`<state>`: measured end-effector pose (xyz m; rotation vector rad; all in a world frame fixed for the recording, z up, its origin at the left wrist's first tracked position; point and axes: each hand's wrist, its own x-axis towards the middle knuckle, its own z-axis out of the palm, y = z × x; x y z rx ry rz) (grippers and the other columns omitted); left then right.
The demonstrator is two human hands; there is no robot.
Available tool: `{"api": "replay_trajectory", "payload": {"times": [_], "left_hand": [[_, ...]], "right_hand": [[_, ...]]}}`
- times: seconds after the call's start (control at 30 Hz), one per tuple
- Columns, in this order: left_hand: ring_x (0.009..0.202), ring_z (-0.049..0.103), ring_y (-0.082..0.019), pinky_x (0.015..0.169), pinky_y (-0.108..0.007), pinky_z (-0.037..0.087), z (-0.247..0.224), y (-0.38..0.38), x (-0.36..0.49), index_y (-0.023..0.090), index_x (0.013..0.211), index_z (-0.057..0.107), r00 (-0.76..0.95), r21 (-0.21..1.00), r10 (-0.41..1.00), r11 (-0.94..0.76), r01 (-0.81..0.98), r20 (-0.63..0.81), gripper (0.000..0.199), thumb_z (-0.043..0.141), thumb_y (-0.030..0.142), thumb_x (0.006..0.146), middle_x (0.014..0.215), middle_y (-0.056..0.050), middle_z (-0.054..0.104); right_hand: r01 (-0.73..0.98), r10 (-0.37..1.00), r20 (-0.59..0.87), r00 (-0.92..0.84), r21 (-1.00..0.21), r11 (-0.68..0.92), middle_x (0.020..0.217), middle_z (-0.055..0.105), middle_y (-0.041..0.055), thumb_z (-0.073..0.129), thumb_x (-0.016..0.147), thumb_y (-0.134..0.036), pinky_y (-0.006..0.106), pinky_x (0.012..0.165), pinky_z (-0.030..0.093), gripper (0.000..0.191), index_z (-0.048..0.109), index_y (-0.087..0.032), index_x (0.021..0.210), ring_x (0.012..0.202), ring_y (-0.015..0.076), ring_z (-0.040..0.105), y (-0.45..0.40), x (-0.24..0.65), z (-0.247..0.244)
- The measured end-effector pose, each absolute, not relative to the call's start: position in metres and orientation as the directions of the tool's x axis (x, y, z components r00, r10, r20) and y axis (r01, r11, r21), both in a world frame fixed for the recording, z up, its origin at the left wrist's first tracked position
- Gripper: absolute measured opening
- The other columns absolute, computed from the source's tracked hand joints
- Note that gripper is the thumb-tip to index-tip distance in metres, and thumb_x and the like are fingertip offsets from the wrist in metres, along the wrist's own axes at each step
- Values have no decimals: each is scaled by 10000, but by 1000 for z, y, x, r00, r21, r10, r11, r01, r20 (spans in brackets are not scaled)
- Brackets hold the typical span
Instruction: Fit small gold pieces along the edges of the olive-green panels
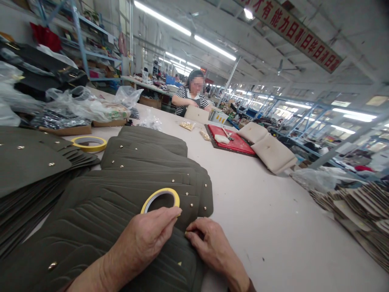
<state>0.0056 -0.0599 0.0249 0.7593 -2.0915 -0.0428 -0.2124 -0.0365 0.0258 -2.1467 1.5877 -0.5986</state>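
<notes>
My left hand (148, 233) is closed around the lower edge of a roll of yellow tape (174, 192), tilted above a spread of dark olive panels. My right hand (212, 243) pinches at the right edge of the upper panels (158, 259), and a tiny yellow bit that looks like tape shows at its fingertips. A small yellow scrap (179, 263) lies on the panel between my wrists. The dark panels (103, 198) overlap in a fanned row, several with small gold metal fittings (191, 205).
A second yellow tape roll (89, 144) lies beside another dark panel stack (27, 154). Plastic bags (88, 105) crowd the left. Across the table (243, 194), a person (191, 95) handles a beige piece near a red board (229, 138). Beige panels (273, 152) and stacked pieces (361, 215) lie right.
</notes>
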Motion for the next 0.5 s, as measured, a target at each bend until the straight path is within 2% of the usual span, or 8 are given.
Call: {"api": "replay_trajectory", "payload": {"times": [0.07, 0.17, 0.23, 0.37, 0.5], "left_hand": [[786, 702, -152, 720, -243, 558, 26, -59, 6, 199, 1136, 576, -494, 252, -590, 767, -590, 639, 207, 451, 147, 980, 913, -14, 731], [817, 673, -211, 702, -322, 564, 30, -57, 3, 217, 1086, 616, -600, 166, -710, 685, -709, 369, 257, 466, 75, 933, 889, -19, 711], [865, 650, -240, 715, -357, 557, 35, -57, 0, 219, 1096, 620, -612, 144, -752, 653, -744, 246, 284, 463, 59, 923, 907, -28, 702], [888, 614, -256, 772, -399, 523, 41, -59, -5, 222, 1054, 617, -611, 172, -768, 640, -749, 192, 247, 450, 86, 934, 933, -43, 692], [841, 608, -248, 771, -412, 500, 41, -60, -5, 216, 976, 602, -620, 195, -762, 647, -737, 187, 236, 435, 63, 909, 910, -39, 677]], "right_hand": [[-776, -956, 97, 276, -564, -281, 833, 724, 12, 599, 873, -144, 289, 772, 441, 147, 727, -216, 855, 817, 171, 640, -37, -214, 25], [-763, -957, 97, 273, -584, -277, 868, 715, 24, 539, 887, -99, 283, 785, 445, 215, 724, -208, 883, 846, 168, 638, -37, -217, 23], [-755, -959, 95, 266, -599, -269, 860, 709, 18, 556, 853, -70, 275, 776, 447, 218, 722, -209, 878, 838, 164, 636, -38, -218, 23], [-742, -956, 92, 278, -611, -274, 855, 700, 15, 571, 841, -76, 275, 775, 449, 200, 716, -210, 871, 833, 162, 634, -39, -219, 20], [-778, -950, 86, 300, -554, -296, 872, 672, 22, 504, 835, -42, 285, 791, 447, 288, 713, -226, 912, 859, 174, 618, -37, -218, 20]]}}
